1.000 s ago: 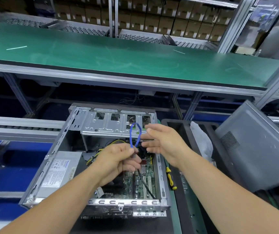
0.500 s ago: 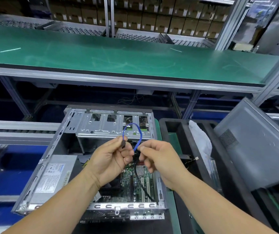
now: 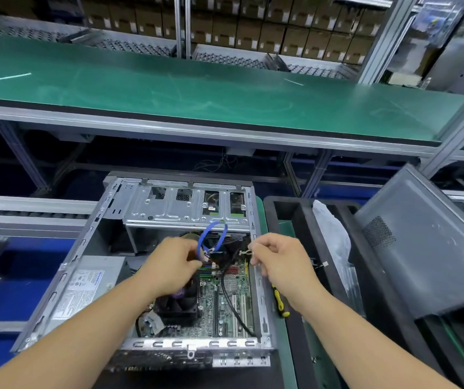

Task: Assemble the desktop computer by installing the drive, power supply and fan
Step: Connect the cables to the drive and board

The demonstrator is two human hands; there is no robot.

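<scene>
The open computer case (image 3: 197, 343) lies flat in front of me. Its silver drive cage (image 3: 180, 211) is at the far end, and the power supply (image 3: 85, 287) sits at the left. A black CPU fan (image 3: 180, 301) rests on the green motherboard (image 3: 231, 304). My left hand (image 3: 169, 270) pinches the ends of a looped blue cable (image 3: 219, 228) above the board. My right hand (image 3: 278, 262) is a short way to the right, over the case's right wall, and pinches a small pale tie (image 3: 246, 252).
A black cable (image 3: 228, 301) runs across the motherboard. A yellow-handled screwdriver (image 3: 280, 303) lies right of the case. Further right are a black foam tray (image 3: 295, 220) with a plastic bag (image 3: 332, 234) and a leaning grey side panel (image 3: 427, 242). A green conveyor (image 3: 197, 91) runs behind.
My hands were together at the blue loop and have drawn apart. The right hand moved right with the small tie, while the left hand kept the cable.
</scene>
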